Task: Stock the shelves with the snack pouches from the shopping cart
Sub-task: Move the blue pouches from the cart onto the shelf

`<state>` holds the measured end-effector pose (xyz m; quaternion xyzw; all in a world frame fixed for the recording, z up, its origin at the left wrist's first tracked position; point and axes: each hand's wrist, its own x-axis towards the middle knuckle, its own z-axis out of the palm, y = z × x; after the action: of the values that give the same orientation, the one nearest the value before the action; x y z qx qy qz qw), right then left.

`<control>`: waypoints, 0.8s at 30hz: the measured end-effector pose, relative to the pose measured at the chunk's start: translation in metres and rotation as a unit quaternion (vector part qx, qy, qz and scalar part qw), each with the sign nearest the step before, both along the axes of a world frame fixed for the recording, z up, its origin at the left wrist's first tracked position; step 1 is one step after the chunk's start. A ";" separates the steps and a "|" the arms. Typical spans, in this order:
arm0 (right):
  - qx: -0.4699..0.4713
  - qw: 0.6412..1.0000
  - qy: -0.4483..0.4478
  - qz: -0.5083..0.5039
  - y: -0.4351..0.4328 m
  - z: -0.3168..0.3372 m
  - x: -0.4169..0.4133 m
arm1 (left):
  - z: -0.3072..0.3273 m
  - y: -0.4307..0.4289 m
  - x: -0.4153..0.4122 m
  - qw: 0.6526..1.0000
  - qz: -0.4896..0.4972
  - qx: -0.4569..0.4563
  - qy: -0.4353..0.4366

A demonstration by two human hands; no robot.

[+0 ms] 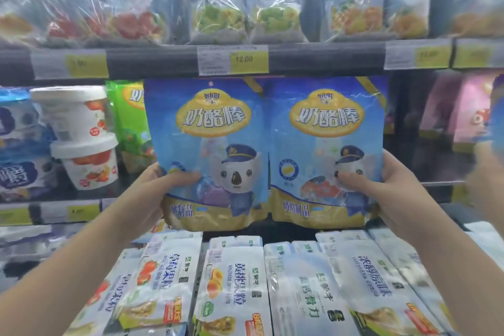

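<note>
Closest to the camera lay rows of flat white pouches (pixel 231 281) on the lowest tier, with both forearms reaching over them. Stocking looked to be mid-way at best: two blue snack pouches were in hand and not yet set down, and the shopping cart was out of view, so how many remained could not be judged. The left hand (pixel 163 185) gripped the left blue pouch (pixel 207 131) at its lower left edge, thumb curled across the front and fingers hidden behind. The right hand (pixel 387 185) held the right blue pouch (pixel 324 131) the same way at its lower right edge. Both pouches stood upright, side by side with edges touching, raised in front of the middle shelf (pixel 81 210), just beneath the upper shelf rim (pixel 163 60) and between a green pouch (pixel 128 117) and pink packs (pixel 458 117). The slot behind them was hidden.
</note>
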<state>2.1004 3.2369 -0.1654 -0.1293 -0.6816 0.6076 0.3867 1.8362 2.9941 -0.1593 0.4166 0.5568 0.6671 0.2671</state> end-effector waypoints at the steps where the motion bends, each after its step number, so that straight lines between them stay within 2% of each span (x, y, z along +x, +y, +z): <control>1: 0.003 1.000 0.003 0.001 0.000 0.001 -0.002 | 0.002 0.000 0.000 1.000 -0.001 0.003 0.000; 6: -0.013 1.000 0.026 0.008 0.005 0.010 -0.009 | 0.013 0.011 0.001 0.997 -0.003 0.034 -0.064; 15: 0.005 0.999 0.044 0.007 0.043 0.021 -0.025 | 0.029 0.037 -0.015 0.998 0.019 0.000 -0.062; 24: 0.030 0.999 0.008 -0.008 0.067 0.011 -0.031 | 0.019 0.043 -0.033 0.999 0.004 -0.043 0.015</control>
<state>2.0698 3.3044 -0.1543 -0.1183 -0.6955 0.5849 0.4002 1.8033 3.0372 -0.1400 0.4120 0.5909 0.6373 0.2736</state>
